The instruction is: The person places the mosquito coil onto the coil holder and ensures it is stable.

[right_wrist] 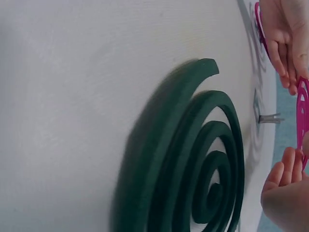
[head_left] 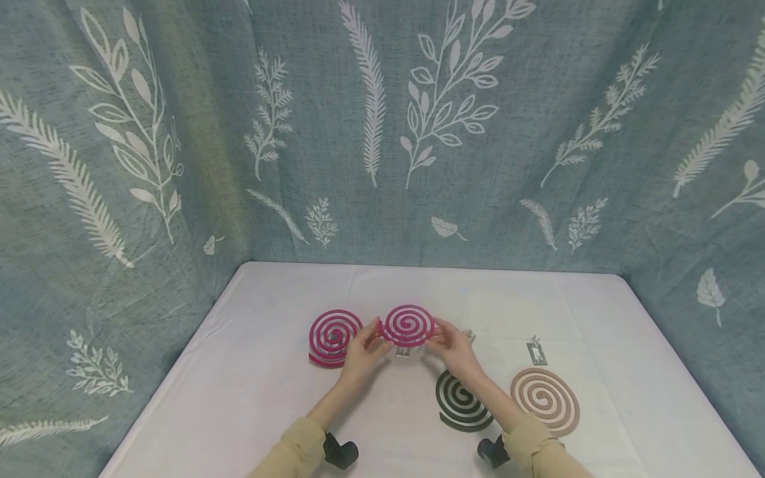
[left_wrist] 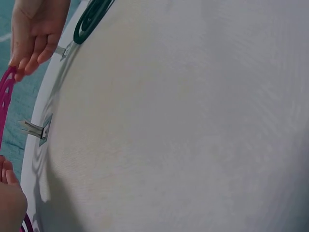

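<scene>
A pink mosquito coil (head_left: 408, 324) is held up between both hands, above a small metal stand (head_left: 403, 352) on the white table. My left hand (head_left: 360, 352) pinches its left edge, beside the coil's outer end. On the opposite edge, my right hand (head_left: 455, 350) grips it between thumb and fingers. In the left wrist view the pink coil (left_wrist: 6, 94) appears nearly edge-on, and the stand (left_wrist: 42, 129) has upright prongs. Another pink coil (head_left: 337, 332) sits left of the left hand, partly behind it, with something grey at its centre.
A green coil (head_left: 463, 396) lies beside the right forearm, and a tan coil (head_left: 542, 397) is farther right. Behind the tan coil stands a metal stand (head_left: 536, 352); another stand (head_left: 469, 335) is partly covered by the right hand. A patterned blue-green curtain (head_left: 382, 219) encloses the table (head_left: 209, 411).
</scene>
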The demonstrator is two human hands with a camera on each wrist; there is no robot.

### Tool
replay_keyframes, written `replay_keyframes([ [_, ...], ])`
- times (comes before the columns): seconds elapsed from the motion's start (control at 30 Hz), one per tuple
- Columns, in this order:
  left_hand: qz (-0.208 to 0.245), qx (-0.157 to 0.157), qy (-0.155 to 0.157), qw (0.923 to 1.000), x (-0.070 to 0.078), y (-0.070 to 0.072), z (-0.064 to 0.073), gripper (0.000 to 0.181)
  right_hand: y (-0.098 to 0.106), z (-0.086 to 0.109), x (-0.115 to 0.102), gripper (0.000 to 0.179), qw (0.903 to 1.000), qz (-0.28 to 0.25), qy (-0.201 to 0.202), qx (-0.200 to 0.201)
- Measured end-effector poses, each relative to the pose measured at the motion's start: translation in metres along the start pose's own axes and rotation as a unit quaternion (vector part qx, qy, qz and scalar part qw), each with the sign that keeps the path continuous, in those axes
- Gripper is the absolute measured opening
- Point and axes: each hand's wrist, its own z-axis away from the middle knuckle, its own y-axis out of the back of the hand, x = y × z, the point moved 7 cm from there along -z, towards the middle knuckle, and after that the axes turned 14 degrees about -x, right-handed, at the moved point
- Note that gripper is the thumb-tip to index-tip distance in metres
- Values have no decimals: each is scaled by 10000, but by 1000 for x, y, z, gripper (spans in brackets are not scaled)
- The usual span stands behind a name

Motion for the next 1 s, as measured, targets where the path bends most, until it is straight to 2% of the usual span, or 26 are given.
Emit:
replay_keyframes([
  [0.13,31,15,-53,10000,-2,-2,1,62,-2,0,2,57,10000,-9,-50,-5],
  [0.23,-122,-23,-100,9999,-3,-3,3,63,-3,-1,5,57,9999,-36,-108,-11],
  [0.4,-46,-26,45,10000,-7,-6,5,65,-5,-3,11,56,9998,-50,-161,-66],
  [0.73,-16,-30,154,9999,-6,-9,8,68,-5,-4,17,54,9998,-1,-155,-114],
  [1.0,50,-97,74,9999,-5,-10,9,70,-6,-6,18,53,9998,17,-109,-186],
])
